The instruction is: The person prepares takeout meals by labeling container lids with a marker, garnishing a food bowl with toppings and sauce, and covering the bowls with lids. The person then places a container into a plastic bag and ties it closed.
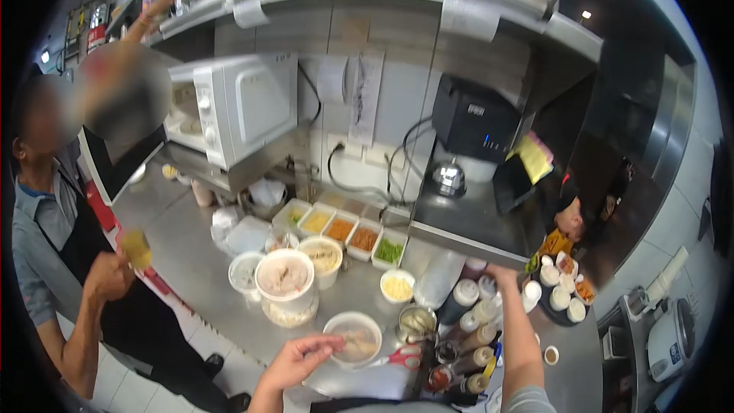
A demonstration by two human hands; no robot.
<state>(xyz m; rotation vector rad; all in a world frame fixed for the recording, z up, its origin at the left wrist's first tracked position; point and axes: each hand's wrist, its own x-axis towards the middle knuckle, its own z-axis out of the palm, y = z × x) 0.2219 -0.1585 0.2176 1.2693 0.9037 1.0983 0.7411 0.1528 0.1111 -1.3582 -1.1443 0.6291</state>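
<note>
My left hand (302, 359) has its fingers stretched out at the left rim of a translucent round bowl (372, 326) with pale pieces in it. Whether the fingertips touch the rim is unclear. Red-handled scissors (405, 357) lie just right of that bowl. My right hand (502, 275) reaches in among squeeze bottles (478, 313) below the printer shelf; its fingers are small and partly hidden, so I cannot see what they hold. Near the bowls stand a white tub of pale pink food (285, 275) and a small tub of yellow shreds (397, 287).
Behind the tubs, white trays hold chopped ingredients, including green bits (390, 250). A microwave (256, 103) and a black printer (475, 118) stand above the steel counter. At left, a person (115, 283) holds a yellowish object and raises an arm to the upper shelf.
</note>
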